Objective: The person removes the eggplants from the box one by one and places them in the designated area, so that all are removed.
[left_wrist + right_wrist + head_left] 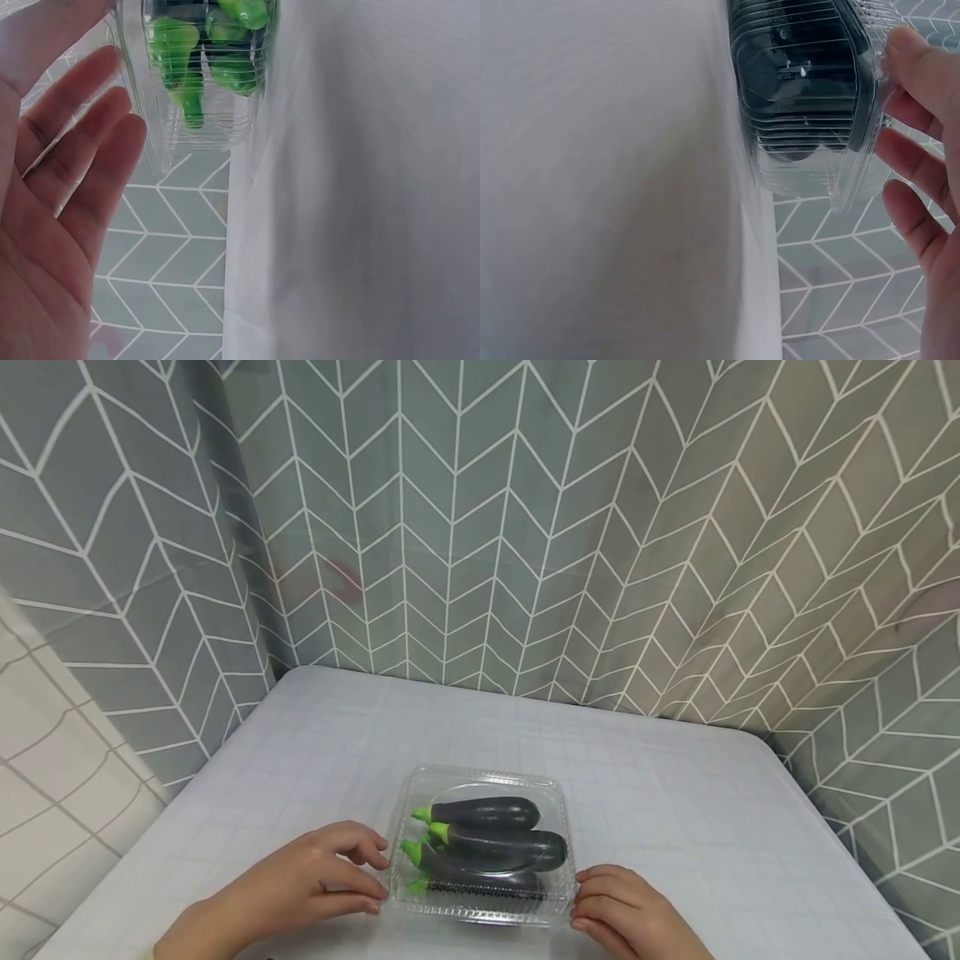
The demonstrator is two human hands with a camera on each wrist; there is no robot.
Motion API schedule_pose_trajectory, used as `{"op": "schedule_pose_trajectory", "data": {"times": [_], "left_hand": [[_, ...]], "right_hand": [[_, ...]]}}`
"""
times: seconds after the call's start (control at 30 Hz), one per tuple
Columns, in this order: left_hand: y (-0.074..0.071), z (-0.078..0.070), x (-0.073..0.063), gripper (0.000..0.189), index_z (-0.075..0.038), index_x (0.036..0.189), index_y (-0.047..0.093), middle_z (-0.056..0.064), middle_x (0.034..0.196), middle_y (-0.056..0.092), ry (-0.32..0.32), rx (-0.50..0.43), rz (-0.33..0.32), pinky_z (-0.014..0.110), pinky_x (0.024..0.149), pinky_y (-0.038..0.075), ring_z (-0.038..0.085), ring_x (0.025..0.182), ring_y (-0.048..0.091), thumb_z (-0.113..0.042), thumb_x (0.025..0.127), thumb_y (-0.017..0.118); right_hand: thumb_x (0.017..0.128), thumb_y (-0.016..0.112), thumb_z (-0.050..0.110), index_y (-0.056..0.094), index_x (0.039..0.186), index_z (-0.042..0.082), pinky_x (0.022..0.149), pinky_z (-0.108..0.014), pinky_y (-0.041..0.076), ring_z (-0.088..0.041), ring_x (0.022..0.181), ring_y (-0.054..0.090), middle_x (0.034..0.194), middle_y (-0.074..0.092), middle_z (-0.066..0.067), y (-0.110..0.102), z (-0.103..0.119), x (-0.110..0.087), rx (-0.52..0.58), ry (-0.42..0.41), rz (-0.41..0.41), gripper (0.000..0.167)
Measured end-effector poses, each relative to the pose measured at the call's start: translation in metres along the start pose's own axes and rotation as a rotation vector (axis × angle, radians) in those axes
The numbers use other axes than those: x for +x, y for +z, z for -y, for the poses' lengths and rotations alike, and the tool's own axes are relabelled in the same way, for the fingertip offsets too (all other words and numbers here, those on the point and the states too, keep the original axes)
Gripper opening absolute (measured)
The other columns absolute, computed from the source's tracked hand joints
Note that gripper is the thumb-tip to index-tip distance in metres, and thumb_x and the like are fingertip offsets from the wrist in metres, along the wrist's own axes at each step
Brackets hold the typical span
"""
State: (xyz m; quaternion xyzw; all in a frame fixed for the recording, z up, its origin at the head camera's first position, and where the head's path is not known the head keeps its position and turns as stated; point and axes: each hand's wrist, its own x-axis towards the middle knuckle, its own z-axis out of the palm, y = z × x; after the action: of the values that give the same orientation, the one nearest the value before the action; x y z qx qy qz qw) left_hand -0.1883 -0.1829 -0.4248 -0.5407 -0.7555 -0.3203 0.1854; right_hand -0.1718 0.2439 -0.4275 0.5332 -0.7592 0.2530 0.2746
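Right hand (622, 906) pinching clear ribbed box (553, 793), left hand (326, 875) relaxed, glossy dark eggplants (498, 846) inside

Hands, two, bare, palms facing inward. Item, left hand (318, 877): is extending from the near left, its wrist (206, 931) lying nearer and further left; left thumb (348, 906) is pointing right, left fingers (101, 176) are bending loosely, standing slightly apart. Item, right hand (618, 906): is extending from the near right; right thumb (922, 64) is pointing left, right fingers (915, 214) are curving beside it; whether they are pinching is staying unclear.
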Motion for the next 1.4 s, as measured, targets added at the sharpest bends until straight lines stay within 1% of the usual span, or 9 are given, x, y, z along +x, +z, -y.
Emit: {"op": "schedule_pose_trajectory", "data": {"times": [0.13, 0.27, 0.4, 0.6, 0.77, 0.87, 1.07, 1.23, 1.4], "left_hand": [[0.000, 0.001, 0.002, 0.014, -0.024, 0.099, 0.077, -0.013, 0.107, 0.060, 0.083, 0.024, -0.012, 0.020, 0.093, 0.044, 0.014, 0.105, 0.060, -0.022, 0.086, 0.078], [0.000, 0.001, 0.002, 0.013, -0.024, 0.099, 0.076, -0.014, 0.105, 0.060, 0.129, 0.045, -0.019, 0.021, 0.095, 0.043, 0.014, 0.104, 0.060, -0.021, 0.087, 0.078], [-0.001, 0.001, 0.004, 0.013, -0.024, 0.099, 0.075, -0.015, 0.102, 0.060, 0.148, 0.060, -0.025, 0.023, 0.096, 0.042, 0.014, 0.104, 0.060, -0.021, 0.087, 0.078], [-0.001, 0.003, 0.006, 0.014, -0.023, 0.100, 0.075, -0.015, 0.100, 0.060, 0.181, 0.078, -0.040, 0.026, 0.097, 0.041, 0.015, 0.105, 0.060, -0.020, 0.087, 0.078], [-0.001, 0.003, 0.005, 0.011, -0.022, 0.101, 0.074, -0.013, 0.104, 0.061, 0.165, 0.063, -0.022, 0.021, 0.094, 0.043, 0.011, 0.103, 0.060, -0.020, 0.089, 0.075], [0.000, 0.002, 0.005, 0.009, -0.020, 0.101, 0.073, -0.010, 0.107, 0.062, 0.180, 0.057, -0.023, 0.019, 0.092, 0.045, 0.009, 0.103, 0.060, -0.018, 0.092, 0.072], [0.000, -0.001, 0.008, 0.005, -0.017, 0.100, 0.069, -0.008, 0.106, 0.062, 0.221, 0.087, -0.040, 0.022, 0.092, 0.044, 0.010, 0.102, 0.059, -0.016, 0.096, 0.067], [0.003, -0.006, 0.010, 0.002, -0.016, 0.100, 0.065, -0.010, 0.105, 0.059, 0.170, 0.107, -0.035, 0.020, 0.091, 0.043, 0.007, 0.101, 0.057, -0.016, 0.097, 0.065], [0.005, -0.007, 0.009, 0.005, -0.019, 0.100, 0.062, -0.013, 0.103, 0.055, 0.102, 0.120, -0.003, 0.016, 0.089, 0.042, 0.003, 0.099, 0.053, -0.017, 0.098, 0.065]], "right_hand": [[0.100, 0.061, 0.025, 0.070, 0.096, 0.015, 0.096, -0.024, 0.041, -0.020, 0.098, 0.064, 0.099, 0.066, 0.007, 0.002, -0.001, -0.001, -0.045, -0.005, 0.012, 0.015], [0.102, 0.058, 0.028, 0.069, 0.096, 0.018, 0.097, -0.021, 0.040, -0.016, 0.099, 0.063, 0.101, 0.065, 0.009, 0.003, 0.000, -0.001, -0.062, 0.040, 0.039, 0.016], [0.102, 0.057, 0.030, 0.067, 0.096, 0.019, 0.096, -0.019, 0.040, -0.012, 0.100, 0.061, 0.104, 0.063, 0.010, 0.002, 0.001, 0.000, -0.069, 0.073, 0.054, 0.016], [0.103, 0.055, 0.031, 0.066, 0.095, 0.020, 0.095, -0.019, 0.040, -0.010, 0.099, 0.059, 0.104, 0.062, 0.009, 0.000, 0.001, 0.003, -0.080, 0.072, 0.065, 0.018], [0.101, 0.057, 0.032, 0.066, 0.097, 0.022, 0.095, -0.018, 0.040, -0.009, 0.100, 0.058, 0.105, 0.062, 0.011, -0.001, 0.001, 0.003, -0.067, 0.099, 0.076, 0.014], [0.100, 0.060, 0.032, 0.066, 0.097, 0.023, 0.096, -0.018, 0.039, -0.009, 0.100, 0.059, 0.105, 0.062, 0.012, -0.002, 0.002, 0.002, -0.052, 0.117, 0.076, 0.011], [0.097, 0.066, 0.028, 0.068, 0.096, 0.018, 0.096, -0.020, 0.041, -0.016, 0.098, 0.062, 0.102, 0.063, 0.008, 0.001, 0.000, -0.001, -0.023, 0.070, 0.037, 0.010], [0.097, 0.066, 0.024, 0.068, 0.096, 0.015, 0.095, -0.021, 0.042, -0.019, 0.098, 0.062, 0.102, 0.063, 0.004, 0.003, -0.001, -0.001, -0.008, 0.030, 0.016, 0.010], [0.099, 0.063, 0.023, 0.068, 0.095, 0.013, 0.093, -0.021, 0.044, -0.018, 0.097, 0.062, 0.102, 0.062, 0.003, 0.004, -0.001, 0.000, -0.002, 0.005, 0.008, 0.011]]}}
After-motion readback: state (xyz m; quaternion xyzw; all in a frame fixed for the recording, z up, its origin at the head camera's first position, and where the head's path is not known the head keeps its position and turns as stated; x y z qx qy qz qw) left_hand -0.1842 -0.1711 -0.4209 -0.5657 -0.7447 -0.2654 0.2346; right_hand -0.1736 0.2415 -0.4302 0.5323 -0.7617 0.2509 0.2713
